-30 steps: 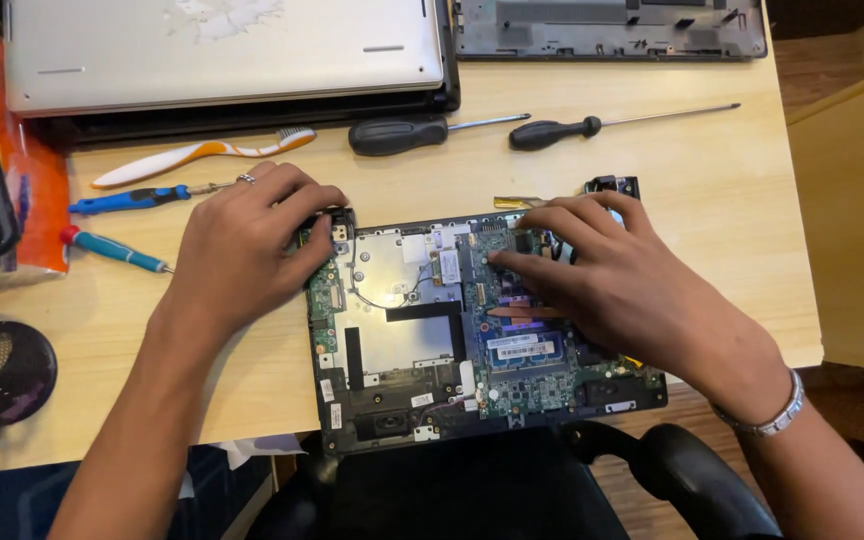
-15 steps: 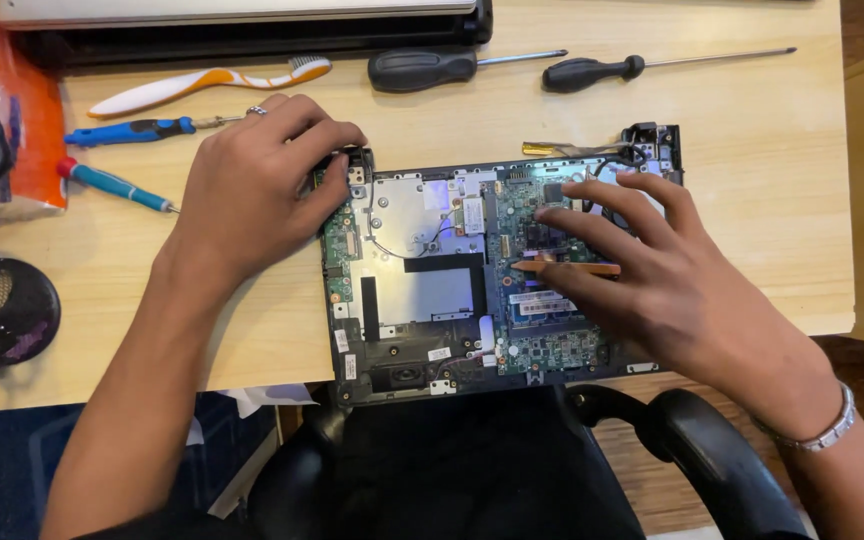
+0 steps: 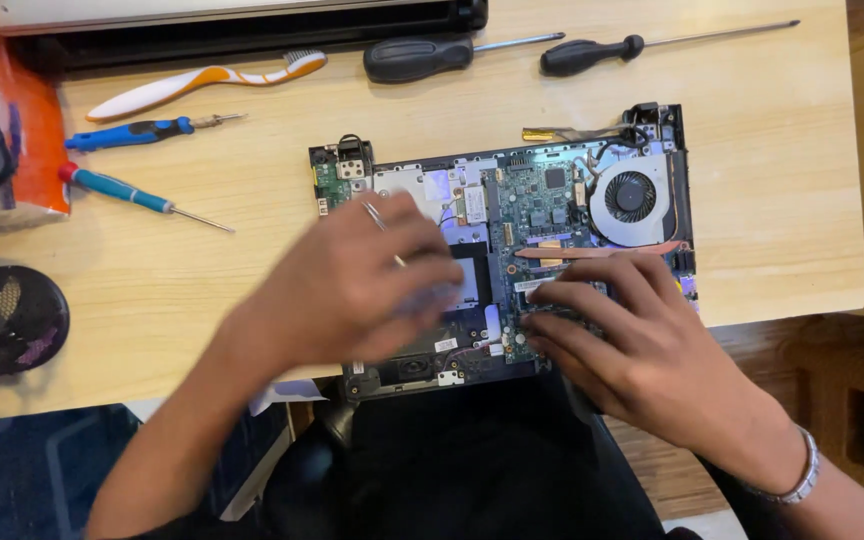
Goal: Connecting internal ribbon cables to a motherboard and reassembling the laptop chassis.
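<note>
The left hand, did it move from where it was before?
Yes. The left hand slid from the laptop board's left edge toward its middle.

The table [image 3: 772,200] across the frame's middle looks like pale wood-grain laminate, smooth and matt; the opened laptop base [image 3: 512,250] at centre shows a green circuit board, a copper-coloured pipe and a black plastic fan; the two screwdrivers [image 3: 422,58] at upper centre have matt black handles and bright metal shafts.

Package: orange and white pack [image 3: 34,150], flat, left edge of frame.
Labels: small white stickers [image 3: 447,345], lower centre.
</note>
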